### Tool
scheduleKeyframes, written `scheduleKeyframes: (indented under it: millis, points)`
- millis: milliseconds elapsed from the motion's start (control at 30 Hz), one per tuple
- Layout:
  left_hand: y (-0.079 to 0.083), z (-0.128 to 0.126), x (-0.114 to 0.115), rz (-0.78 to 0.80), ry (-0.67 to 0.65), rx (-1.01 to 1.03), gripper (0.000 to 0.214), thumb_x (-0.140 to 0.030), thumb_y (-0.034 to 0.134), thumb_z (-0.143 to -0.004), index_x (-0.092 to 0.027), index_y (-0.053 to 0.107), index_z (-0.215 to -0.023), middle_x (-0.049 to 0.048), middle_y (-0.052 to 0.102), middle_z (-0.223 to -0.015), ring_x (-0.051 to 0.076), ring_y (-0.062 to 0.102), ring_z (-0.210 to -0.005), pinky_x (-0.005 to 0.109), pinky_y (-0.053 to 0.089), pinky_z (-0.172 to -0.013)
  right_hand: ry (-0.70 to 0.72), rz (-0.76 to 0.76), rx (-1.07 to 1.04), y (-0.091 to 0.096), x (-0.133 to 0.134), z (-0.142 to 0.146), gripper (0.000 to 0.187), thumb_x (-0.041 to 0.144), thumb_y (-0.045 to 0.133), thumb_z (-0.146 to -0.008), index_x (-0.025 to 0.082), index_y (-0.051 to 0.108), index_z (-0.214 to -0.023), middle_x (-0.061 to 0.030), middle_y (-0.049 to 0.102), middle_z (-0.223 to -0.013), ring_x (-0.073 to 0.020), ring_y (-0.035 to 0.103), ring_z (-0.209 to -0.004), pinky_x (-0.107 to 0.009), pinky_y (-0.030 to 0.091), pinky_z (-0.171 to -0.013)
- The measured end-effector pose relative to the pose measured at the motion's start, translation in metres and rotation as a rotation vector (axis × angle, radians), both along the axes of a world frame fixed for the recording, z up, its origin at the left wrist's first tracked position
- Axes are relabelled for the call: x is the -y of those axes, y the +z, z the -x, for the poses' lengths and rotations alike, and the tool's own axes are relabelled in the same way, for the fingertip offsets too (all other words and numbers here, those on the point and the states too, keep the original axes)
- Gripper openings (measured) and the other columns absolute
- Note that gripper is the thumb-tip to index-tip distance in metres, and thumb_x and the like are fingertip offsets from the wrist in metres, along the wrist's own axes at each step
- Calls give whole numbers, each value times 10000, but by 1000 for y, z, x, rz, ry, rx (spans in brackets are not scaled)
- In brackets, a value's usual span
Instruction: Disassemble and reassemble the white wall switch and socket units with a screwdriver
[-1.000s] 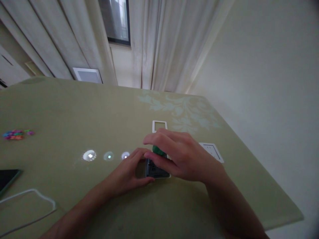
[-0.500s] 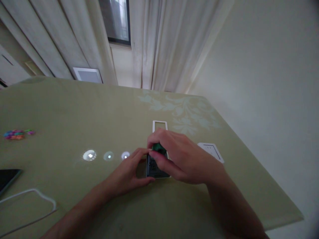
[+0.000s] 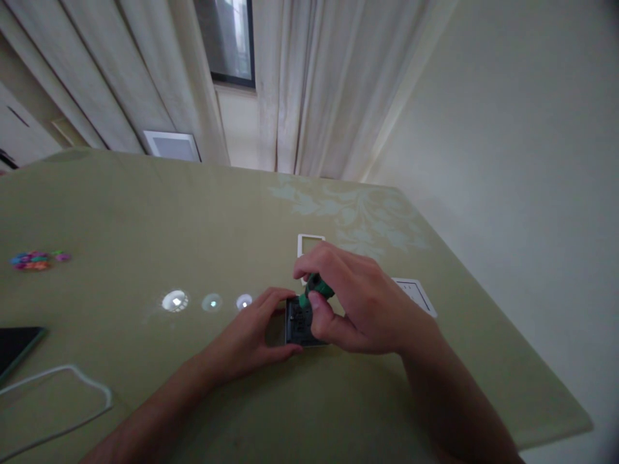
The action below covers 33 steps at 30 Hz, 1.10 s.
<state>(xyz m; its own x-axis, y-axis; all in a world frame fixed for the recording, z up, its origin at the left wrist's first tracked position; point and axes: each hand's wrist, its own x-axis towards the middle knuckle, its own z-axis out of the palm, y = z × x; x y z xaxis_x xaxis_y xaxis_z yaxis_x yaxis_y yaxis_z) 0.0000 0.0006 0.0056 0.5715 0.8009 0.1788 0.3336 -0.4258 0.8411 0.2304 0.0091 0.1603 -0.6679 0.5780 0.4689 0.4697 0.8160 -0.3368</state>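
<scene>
From where I stand, both forearms come in from the table's (image 3: 159,206) near side and slant inward until the hands meet. The left hand (image 3: 264,325) lies low, thumb and fingers curved in a wide C, its thumb at the near left corner of a dark module (image 3: 298,325) and its fingertips at the far left one, holding it between them with a gap before the palm. The module lies flat, closer to the table's near edge than its far one, well in from the right edge. The right hand (image 3: 360,299) arches above, wrist bent, thumb and curled fingers closed on a green tool (image 3: 322,287). The tool leans, its lower end toward the module's far side; I can't tell whether it touches. A white frame (image 3: 300,243) lies just beyond, toward the table's far edge.
</scene>
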Motion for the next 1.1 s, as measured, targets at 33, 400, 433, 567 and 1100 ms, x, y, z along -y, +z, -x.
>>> scheduleKeyframes:
  millis: [33,400,433,567,1100]
  points:
    - [1,0,0,5,3,6,652,-384,888,-862,-344,551,-1418,91,669,-1386,348,686,-1231,519,602,-1011,-10,-9,-11,0,0,0,266,138,515,-904,217,545,-1156,-44,685,-1018,-182,630,-851,-318,516,-770]
    - [-3,-1,-1,-18,-16,9,677,-362,882,-877,-336,528,-1453,93,668,-1357,331,675,-1199,493,585,-994,18,26,-8,-3,-3,1,231,134,511,-915,229,512,-1125,-21,653,-978,-161,601,-797,-293,488,-730]
    - [-4,0,-1,-10,-20,8,682,-368,883,-881,-333,525,-1460,94,666,-1359,330,674,-1195,488,584,-990,21,28,-6,-4,-3,2,231,133,511,-916,231,510,-1126,-19,652,-976,-160,598,-793,-291,485,-726]
    - [-6,0,-1,-1,-14,12,685,-373,894,-868,-330,535,-1450,90,669,-1350,327,677,-1181,480,585,-983,20,15,-19,-4,-2,0,244,135,515,-913,228,513,-1138,-25,662,-993,-167,612,-821,-296,494,-739]
    - [-6,0,-1,-16,-6,0,652,-389,892,-863,-326,549,-1414,93,666,-1376,337,677,-1219,496,593,-995,24,-7,-44,-6,-4,1,231,136,519,-902,221,515,-1117,-18,652,-969,-159,593,-801,-293,485,-732]
